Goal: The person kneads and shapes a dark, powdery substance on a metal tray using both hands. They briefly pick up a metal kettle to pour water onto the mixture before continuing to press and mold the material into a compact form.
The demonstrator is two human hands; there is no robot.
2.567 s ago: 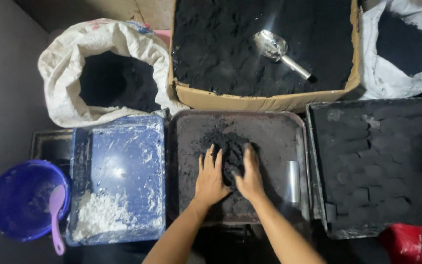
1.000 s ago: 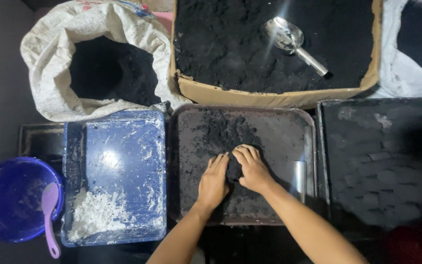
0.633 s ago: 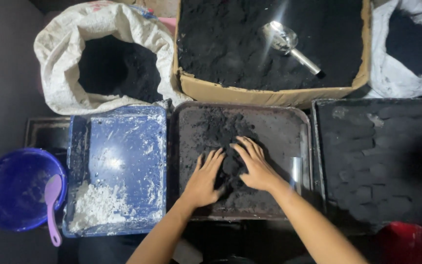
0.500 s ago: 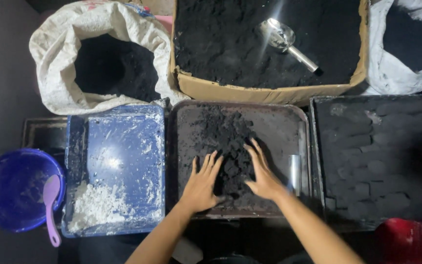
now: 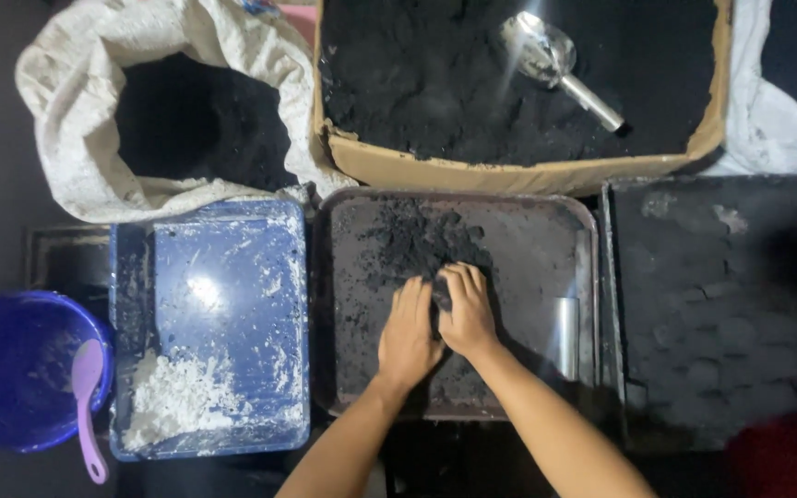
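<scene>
In the middle of the dark metal tray (image 5: 528,240), left hand (image 5: 408,334) and right hand (image 5: 466,312) press together, fingers curled round a black powder clump (image 5: 440,293), the blue tray (image 5: 223,277) at nine o'clock.

Black powder (image 5: 417,244) in grey tray (image 5: 546,231); blue tray (image 5: 232,304), white powder (image 5: 177,401); blue bowl (image 5: 2,369), lilac spoon (image 5: 87,397); silver scoop (image 5: 555,65).

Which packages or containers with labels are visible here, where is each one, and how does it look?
White woven sack: top left, open, rolled rim, dark powder inside.
Cardboard box: top centre, brown, rectangular, filled with black powder; a metal scoop lies in it.
Second white sack: top right corner, partly cut off.
No labels, signs or screens show.
</scene>
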